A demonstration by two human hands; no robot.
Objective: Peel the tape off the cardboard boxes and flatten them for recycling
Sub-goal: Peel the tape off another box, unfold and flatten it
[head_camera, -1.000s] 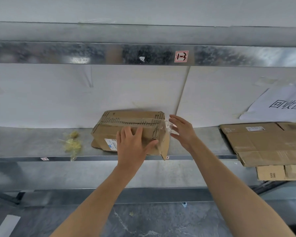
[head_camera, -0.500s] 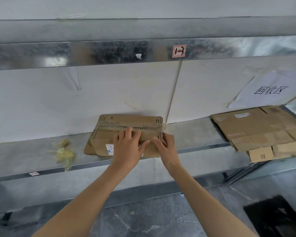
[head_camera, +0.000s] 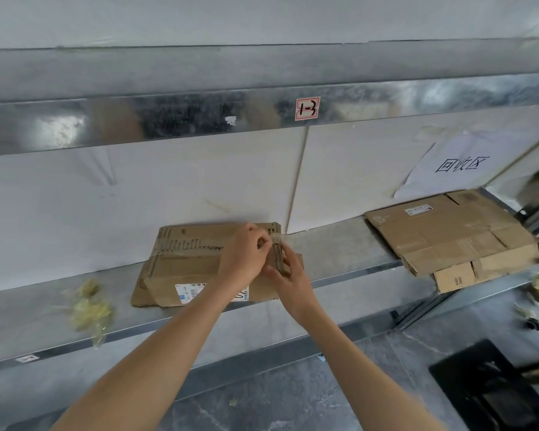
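A brown cardboard box (head_camera: 184, 262) lies pressed flat on the metal shelf (head_camera: 339, 253), with a white shipping label on its front face and torn paper strips along its top. My left hand (head_camera: 246, 253) rests on the box's right end, its fingertips pinching a strip of clear tape (head_camera: 276, 239) at the right edge. My right hand (head_camera: 288, 278) grips the same right edge of the box from below and beside. The tape between my fingers is mostly hidden.
A stack of flattened boxes (head_camera: 451, 234) lies on the shelf at the right, under a paper sign (head_camera: 455, 166). A wad of peeled yellowish tape (head_camera: 89, 309) sits at the shelf's left. A black object (head_camera: 492, 390) stands on the floor at lower right.
The box went from standing with height to lying flat. My right hand came in from the right onto the box's right edge. My left hand slid right and now pinches tape there.
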